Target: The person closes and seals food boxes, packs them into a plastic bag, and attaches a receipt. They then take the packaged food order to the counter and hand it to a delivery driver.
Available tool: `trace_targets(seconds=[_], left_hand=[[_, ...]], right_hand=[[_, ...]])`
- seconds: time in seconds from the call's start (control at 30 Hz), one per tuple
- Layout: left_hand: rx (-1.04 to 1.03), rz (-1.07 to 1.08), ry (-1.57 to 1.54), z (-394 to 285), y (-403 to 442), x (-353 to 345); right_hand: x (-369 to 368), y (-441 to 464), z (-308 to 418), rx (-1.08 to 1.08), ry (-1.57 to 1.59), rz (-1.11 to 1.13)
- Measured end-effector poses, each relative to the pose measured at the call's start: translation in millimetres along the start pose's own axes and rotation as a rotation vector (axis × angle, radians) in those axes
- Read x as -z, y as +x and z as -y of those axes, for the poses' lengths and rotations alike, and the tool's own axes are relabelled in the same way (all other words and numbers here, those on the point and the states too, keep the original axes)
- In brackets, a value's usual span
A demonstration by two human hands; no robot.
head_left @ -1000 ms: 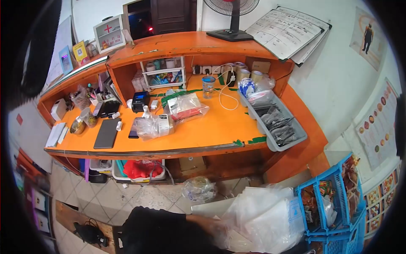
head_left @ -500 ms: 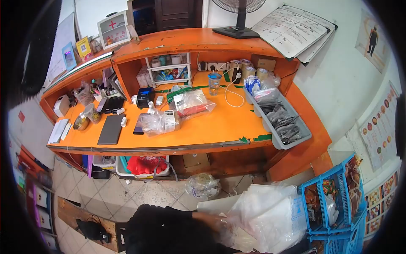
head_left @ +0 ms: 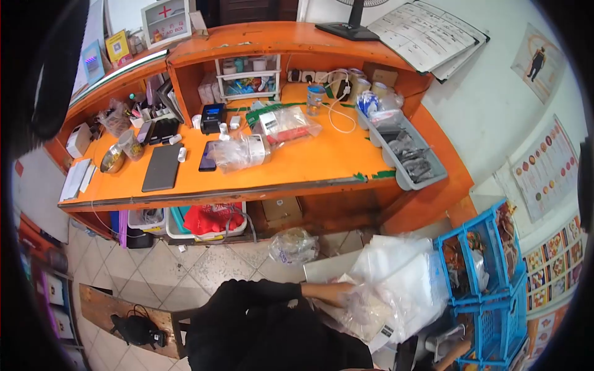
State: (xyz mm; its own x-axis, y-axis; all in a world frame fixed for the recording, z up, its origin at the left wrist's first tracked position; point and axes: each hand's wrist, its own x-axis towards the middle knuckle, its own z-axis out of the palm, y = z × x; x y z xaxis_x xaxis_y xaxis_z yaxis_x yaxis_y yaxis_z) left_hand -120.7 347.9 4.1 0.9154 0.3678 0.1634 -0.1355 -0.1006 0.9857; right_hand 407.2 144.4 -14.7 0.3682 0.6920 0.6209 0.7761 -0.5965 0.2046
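Note:
My left hand [head_left: 348, 295] reaches right from a black sleeve into a clear plastic bag [head_left: 365, 312] with pale contents and a small label. Plastic covers its fingers, so their grip cannot be made out. Under and behind that bag lies a stack of large translucent bags [head_left: 402, 272]. Low at the right, part of my right hand [head_left: 455, 355] shows beside the blue baskets; its fingers are blurred and mostly hidden near a shiny, unclear item.
Blue baskets [head_left: 489, 303] with packets stand at the right. Ahead, an orange counter [head_left: 309, 167] carries a grey tray [head_left: 427, 176], wrapped packages [head_left: 238, 153], a cup and a dark tablet. A crumpled plastic bag [head_left: 294, 246] lies below; a wooden bench [head_left: 105, 309] is at left.
My left hand and forearm show further right and higher, and the labelled clear bag is more visible. My right hand has come into view at the lower right. The camera view has tilted down.

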Motion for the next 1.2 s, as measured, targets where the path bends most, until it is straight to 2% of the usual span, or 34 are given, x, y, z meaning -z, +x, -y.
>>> trace_targets(seconds=[0.07,0.1,0.13,0.2,0.23,0.33,0.37,0.57,0.67,0.87,0.97,1.2], left_hand=[[-0.062,-0.045,0.232,-13,-2,-2],[-0.203,-0.100,0.262,-9,-5,-4],[-0.191,-0.107,0.292,-7,-6,-6],[-0.160,-0.123,0.354,-6,-7,-8],[-0.020,-0.162,0.188,-9,-8,-10],[-0.036,-0.250,0.252,2,-9,-14],[-0.106,-0.280,0.336,7,-10,-15],[-0.029,-0.283,0.356,14,-10,-15],[-0.089,-0.298,0.285,18,-10,-14],[-0.150,-0.350,0.335,29,-13,-18],[-0.139,-0.321,0.294,-10,-19,-13],[-0.250,-0.301,0.377,24,-12,-14]], right_hand=[[-12,-14,-11,0.179,-0.059,-0.084],[-20,-20,-18,0.315,-0.114,-0.168],[-21,-23,-23,0.448,-0.187,-0.282],[-26,-27,-18,0.153,-0.050,-0.011],[-27,-25,-12,0.013,-0.011,0.079],[-23,-13,7,-0.157,0.029,0.206],[-22,-8,10,-0.187,0.033,0.226],[-13,3,21,-0.254,0.065,0.285],[-7,-3,26,-0.279,0.073,0.289],[6,-11,21,-0.318,0.052,0.305],[23,-11,22,-0.344,0.036,0.324],[34,-20,5,-0.409,0.001,0.367]])
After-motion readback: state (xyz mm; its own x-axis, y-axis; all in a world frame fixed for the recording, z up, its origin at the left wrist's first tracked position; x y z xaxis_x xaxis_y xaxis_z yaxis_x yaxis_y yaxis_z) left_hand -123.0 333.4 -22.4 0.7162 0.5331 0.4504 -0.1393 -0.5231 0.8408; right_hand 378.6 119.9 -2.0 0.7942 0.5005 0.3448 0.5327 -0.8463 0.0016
